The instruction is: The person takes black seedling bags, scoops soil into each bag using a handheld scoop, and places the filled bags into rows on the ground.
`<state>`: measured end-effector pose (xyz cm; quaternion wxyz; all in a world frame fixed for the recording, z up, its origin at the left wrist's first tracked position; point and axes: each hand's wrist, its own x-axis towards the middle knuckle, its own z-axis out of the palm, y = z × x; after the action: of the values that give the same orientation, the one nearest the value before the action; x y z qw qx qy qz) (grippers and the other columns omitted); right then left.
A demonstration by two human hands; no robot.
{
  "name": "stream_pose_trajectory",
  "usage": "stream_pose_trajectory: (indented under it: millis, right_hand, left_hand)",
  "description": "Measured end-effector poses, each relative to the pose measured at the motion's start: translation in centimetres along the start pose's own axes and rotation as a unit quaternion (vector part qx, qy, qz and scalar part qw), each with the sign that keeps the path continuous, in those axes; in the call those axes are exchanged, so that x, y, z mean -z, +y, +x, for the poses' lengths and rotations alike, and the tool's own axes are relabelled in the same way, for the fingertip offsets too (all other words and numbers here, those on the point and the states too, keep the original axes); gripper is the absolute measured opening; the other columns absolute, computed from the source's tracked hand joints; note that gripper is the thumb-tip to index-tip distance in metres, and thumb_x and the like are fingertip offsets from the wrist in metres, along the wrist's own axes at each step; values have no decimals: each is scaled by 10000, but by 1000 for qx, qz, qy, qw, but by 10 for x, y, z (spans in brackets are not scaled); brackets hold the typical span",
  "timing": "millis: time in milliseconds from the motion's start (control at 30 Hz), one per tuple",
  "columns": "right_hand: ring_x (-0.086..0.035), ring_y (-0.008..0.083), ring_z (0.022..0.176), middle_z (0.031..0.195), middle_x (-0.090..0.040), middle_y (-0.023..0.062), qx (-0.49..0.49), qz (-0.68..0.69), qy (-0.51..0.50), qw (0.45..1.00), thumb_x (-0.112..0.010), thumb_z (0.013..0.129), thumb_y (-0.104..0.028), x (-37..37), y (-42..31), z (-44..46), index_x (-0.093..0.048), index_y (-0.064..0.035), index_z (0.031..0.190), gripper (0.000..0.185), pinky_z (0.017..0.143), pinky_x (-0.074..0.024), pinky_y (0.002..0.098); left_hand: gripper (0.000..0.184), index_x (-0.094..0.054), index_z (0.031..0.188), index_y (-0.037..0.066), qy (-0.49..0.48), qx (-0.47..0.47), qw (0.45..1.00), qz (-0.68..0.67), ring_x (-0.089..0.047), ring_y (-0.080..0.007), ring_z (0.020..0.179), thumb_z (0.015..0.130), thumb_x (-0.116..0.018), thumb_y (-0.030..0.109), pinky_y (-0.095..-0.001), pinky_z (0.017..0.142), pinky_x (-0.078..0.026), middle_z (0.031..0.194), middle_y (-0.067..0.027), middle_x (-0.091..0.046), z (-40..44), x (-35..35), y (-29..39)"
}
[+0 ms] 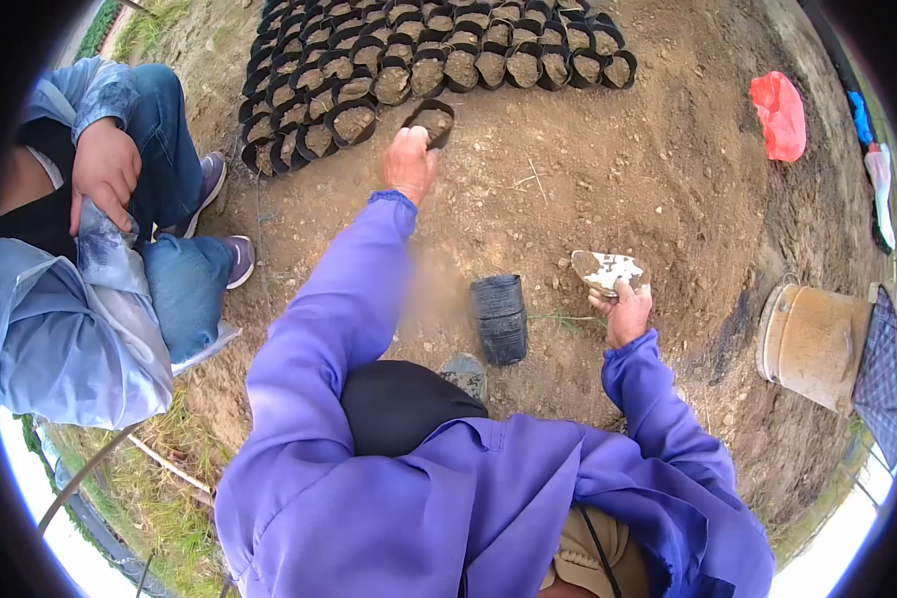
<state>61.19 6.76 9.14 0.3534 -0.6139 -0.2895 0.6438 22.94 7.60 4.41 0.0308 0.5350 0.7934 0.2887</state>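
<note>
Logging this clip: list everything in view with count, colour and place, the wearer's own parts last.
Grouped pots: many, too packed to count, black with brown soil, top
Separate pot: 1, black, at the group's near edge
Scoop-like piece: 1, patchy white, right of centre
Ribbed bundle: 1, dark, centre
Bag: 1, red, upper right
Bucket: 1, tan, right
Checked cloth: 1, bluish, beside bucket
Ground: 1, brown, throughout
Grass: patches, green, mainly lower left
Co-worker: 1, blue clothing, left
Left hand: 1, bare, gripping separate pot
Right hand: 1, bare, holding scoop-like piece
Sleeves: 2, purple, lower half
</note>
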Motion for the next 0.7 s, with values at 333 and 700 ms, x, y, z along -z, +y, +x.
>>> stream_pose_trajectory:
  millis: [333,700]
  right_hand:
    - [-673,302,721,975,-625,192,-5,55,51,997,-372,839,41,24,0,-18,-412,-31,1185,357,492,-590,348]
    - [-657,337,611,938,-613,222,-76,-67,-34,994,-347,818,50,21,-11,22,-379,-67,1165,368,400,-556,393]
  left_hand:
    - [486,-445,1224,59,-60,63,987,136,-593,-441,880,767,-611,60,-507,733,-486,1095,-246,-492,70,27,4]
    - [438,-475,1228,75,139,-129,982,14,-626,-358,886,827,-620,175,-435,761,-498,940,-200,-624,280,255,270]
